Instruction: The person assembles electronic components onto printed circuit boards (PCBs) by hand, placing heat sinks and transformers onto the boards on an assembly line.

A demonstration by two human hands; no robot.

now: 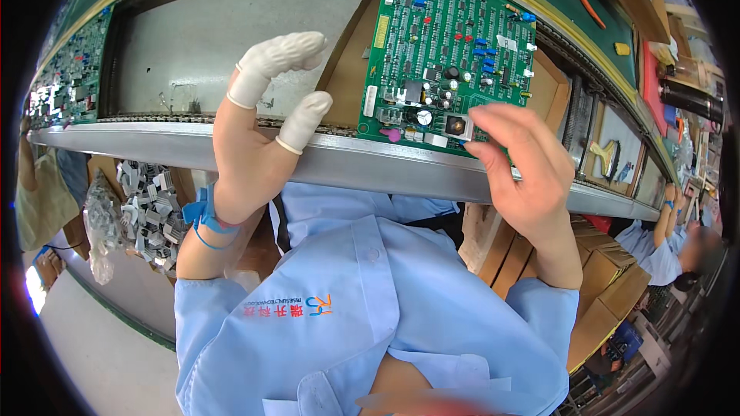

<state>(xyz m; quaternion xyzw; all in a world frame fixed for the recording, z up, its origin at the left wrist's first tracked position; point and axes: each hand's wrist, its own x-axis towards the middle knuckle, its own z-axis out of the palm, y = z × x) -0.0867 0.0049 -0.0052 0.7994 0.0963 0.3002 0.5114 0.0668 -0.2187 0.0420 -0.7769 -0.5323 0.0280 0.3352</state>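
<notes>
A green circuit board (420, 38), crowded with small parts, lies across the rails of the line in front of me. My right hand (532, 162) is at its near right corner, thumb and forefinger pinched around the edge of a square white component with a dark centre (457, 127). My left hand (266, 108) hovers over the near rail, left of the board. White finger cots (304, 119) cover its thumb and fingers, which are spread apart with nothing between them. A blue strap (204, 212) circles that wrist.
More boards (73, 69) sit on the line at far left. The metal rail (347, 156) runs between me and the board. A pile of grey metal parts (154, 212) lies lower left, cardboard boxes (605, 277) lower right. Orange-handled pliers (586, 1) lie far right. Another person (663, 250) works at right.
</notes>
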